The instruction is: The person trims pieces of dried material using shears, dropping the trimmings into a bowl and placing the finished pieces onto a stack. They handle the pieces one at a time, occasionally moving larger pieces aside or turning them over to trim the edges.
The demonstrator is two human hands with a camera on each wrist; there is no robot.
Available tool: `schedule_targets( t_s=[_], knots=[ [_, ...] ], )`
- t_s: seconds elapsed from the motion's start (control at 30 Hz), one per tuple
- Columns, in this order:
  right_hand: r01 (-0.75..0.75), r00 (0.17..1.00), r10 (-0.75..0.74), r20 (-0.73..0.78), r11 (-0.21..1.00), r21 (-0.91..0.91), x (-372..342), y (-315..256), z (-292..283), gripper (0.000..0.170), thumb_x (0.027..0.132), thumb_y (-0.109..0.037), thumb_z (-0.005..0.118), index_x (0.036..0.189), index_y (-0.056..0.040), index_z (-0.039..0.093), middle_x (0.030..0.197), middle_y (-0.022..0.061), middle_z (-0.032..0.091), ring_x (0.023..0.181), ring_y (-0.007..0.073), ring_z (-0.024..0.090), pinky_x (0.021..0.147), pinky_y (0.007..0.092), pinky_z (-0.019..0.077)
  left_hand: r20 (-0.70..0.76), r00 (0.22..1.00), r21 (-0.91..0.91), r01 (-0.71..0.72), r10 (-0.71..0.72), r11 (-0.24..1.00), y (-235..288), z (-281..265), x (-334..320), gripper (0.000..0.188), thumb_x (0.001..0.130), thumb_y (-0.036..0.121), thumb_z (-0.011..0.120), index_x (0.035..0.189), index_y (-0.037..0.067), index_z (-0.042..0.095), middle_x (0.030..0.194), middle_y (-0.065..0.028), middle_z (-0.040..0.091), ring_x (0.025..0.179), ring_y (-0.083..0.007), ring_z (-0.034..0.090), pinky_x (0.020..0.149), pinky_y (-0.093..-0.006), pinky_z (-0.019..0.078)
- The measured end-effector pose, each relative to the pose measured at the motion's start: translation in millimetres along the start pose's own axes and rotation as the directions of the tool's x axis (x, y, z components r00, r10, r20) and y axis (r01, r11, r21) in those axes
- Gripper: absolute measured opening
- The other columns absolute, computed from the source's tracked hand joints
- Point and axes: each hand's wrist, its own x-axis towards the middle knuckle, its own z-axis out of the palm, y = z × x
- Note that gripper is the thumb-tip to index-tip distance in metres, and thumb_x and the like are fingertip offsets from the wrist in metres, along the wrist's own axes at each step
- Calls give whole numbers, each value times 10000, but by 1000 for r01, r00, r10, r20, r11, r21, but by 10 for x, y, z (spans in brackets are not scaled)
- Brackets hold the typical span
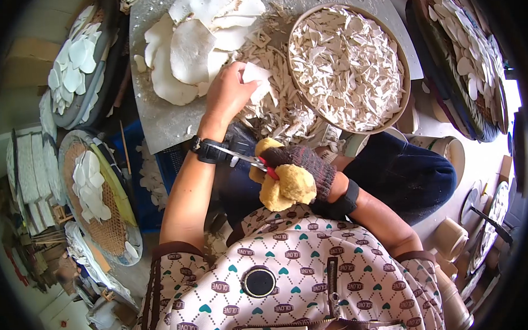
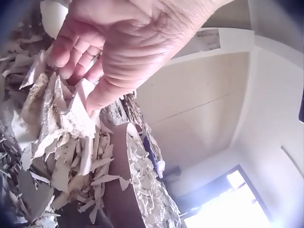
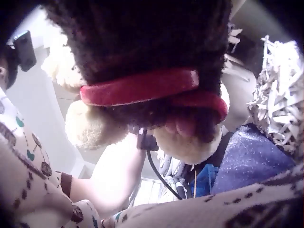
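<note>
My left hand (image 1: pixel 229 93) pinches a thin white slice (image 1: pixel 256 77) between thumb and fingertips, over a heap of cut white strips (image 1: pixel 273 109). In the left wrist view, the thumb and curled fingers meet at a pale, rough-edged piece (image 2: pixel 80 111) just above the strips. My right hand (image 1: pixel 307 166), in a dark knit glove, grips scissors (image 1: pixel 268 167) with red handles, low in front of the body. Yellow fluffy padding (image 1: pixel 294 186) bulges around the handles. The blades point left, toward the left wrist. Red handle loops (image 3: pixel 142 88) cross the glove in the right wrist view.
Large white slices (image 1: pixel 193 51) are stacked on the grey board (image 1: pixel 164 125), left of the strips. A round tray (image 1: pixel 408 81) full of cut strips sits at the right. Trays of pale slices (image 1: pixel 74 67) stand on both sides, and a blue crate (image 1: pixel 137 169) is at the left.
</note>
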Motion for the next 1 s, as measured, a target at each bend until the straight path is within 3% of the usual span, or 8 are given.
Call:
schedule_targets(
  t_s=[0.2, 0.3, 0.37, 0.43, 0.5, 0.67, 0.93, 1.0],
  knots=[
    [-162, 977, 195, -88, 944, 288, -122, 172, 38, 175, 819, -134, 559, 943, -10, 558, 878, 100, 605, 813, 190, 595, 714, 288, 477, 59, 993, -700, 117, -107, 704, -54, -180, -64, 279, 811, 3, 559, 1041, -66, 417, 833, -162, 612, 594, -185, 624, 504, -228, 505],
    [-15, 931, 364, -3, 45, 999, -158, 700, 268, 189, 828, -97, 560, 982, 10, 543, 967, 84, 587, 856, 170, 582, 745, 283, 475, -22, 967, -865, 108, -252, 490, 26, -303, -266, 429, 833, 28, 549, 1175, -65, 307, 905, -191, 601, 720, -256, 648, 599, -268, 539],
    [213, 970, 89, -226, 135, 968, -137, 690, 249, 216, 858, -86, 527, 1049, 14, 533, 1007, 82, 599, 916, 177, 581, 812, 305, 474, -58, 963, -913, 56, -264, 403, 85, -223, -423, 478, 838, 27, 545, 1228, -46, 278, 919, -194, 598, 753, -261, 644, 644, -283, 538],
    [148, 967, 99, -235, 533, 833, -103, 894, 233, 244, 894, -144, 482, 1041, 41, 544, 1002, 127, 609, 928, 179, 588, 804, 308, 479, -76, 961, -934, 26, -267, 357, 104, -94, -548, 545, 842, 19, 538, 1297, -6, 238, 937, -198, 596, 803, -265, 637, 708, -308, 532],
    [157, 964, 150, -218, 340, 927, -28, 622, 241, 244, 889, -145, 471, 1040, 25, 557, 1007, 161, 611, 910, 190, 601, 755, 299, 480, -117, 950, -924, 3, -288, 383, 211, 16, -636, 516, 844, 21, 538, 1283, -7, 268, 933, -191, 600, 785, -249, 640, 695, -301, 538],
    [213, 893, -82, -443, 943, 255, 67, 899, 320, 188, 787, -107, 549, 947, -8, 563, 905, 180, 602, 821, 327, 580, 737, 368, 471, -135, 953, -905, -7, -270, 426, 317, 250, -763, 437, 835, 25, 562, 1217, 3, 352, 957, -175, 597, 813, -254, 636, 717, -297, 539],
    [195, 900, -287, -328, 938, -286, 10, 783, 176, 284, 693, -169, 639, 933, -47, 546, 885, 149, 594, 815, 341, 574, 719, 383, 479, -88, 956, -873, 62, -281, 484, 303, 237, -719, 409, 880, 56, 492, 1258, 5, 343, 872, -151, 600, 722, -221, 645, 634, -276, 546],
    [118, 946, -130, -296, 991, -61, -29, 733, 217, 213, 900, -179, 512, 1025, -11, 546, 966, 75, 613, 878, 146, 602, 769, 263, 489, -73, 957, -874, 75, -282, 481, 187, 225, -665, 388, 871, 41, 497, 1234, -12, 371, 873, -164, 604, 706, -229, 648, 609, -273, 548]
  ],
)
